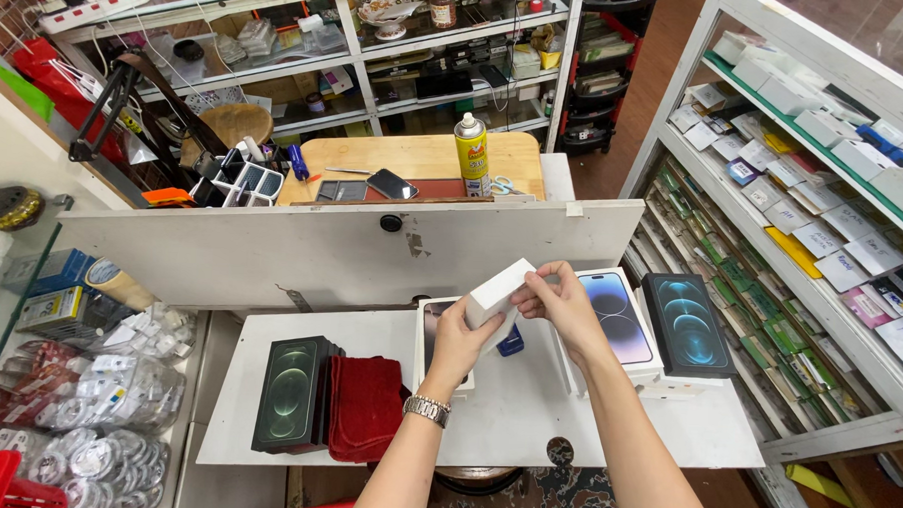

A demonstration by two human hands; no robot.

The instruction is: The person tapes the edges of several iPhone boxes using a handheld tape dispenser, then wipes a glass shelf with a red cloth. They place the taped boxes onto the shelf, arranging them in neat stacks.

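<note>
I see both hands gripping a small white box (498, 289): left hand (460, 341) underneath, right hand (562, 303) pinching its 3 o'clock end. Red cloth (364, 406) at 8 o'clock, dark phone box (686, 324) at 3 o'clock

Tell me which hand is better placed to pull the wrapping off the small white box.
Right, probably. The left hand grips the small white rectangular box from below, steadying it, while the right hand pinches at its upper edge with fingertips free to peel.
</note>
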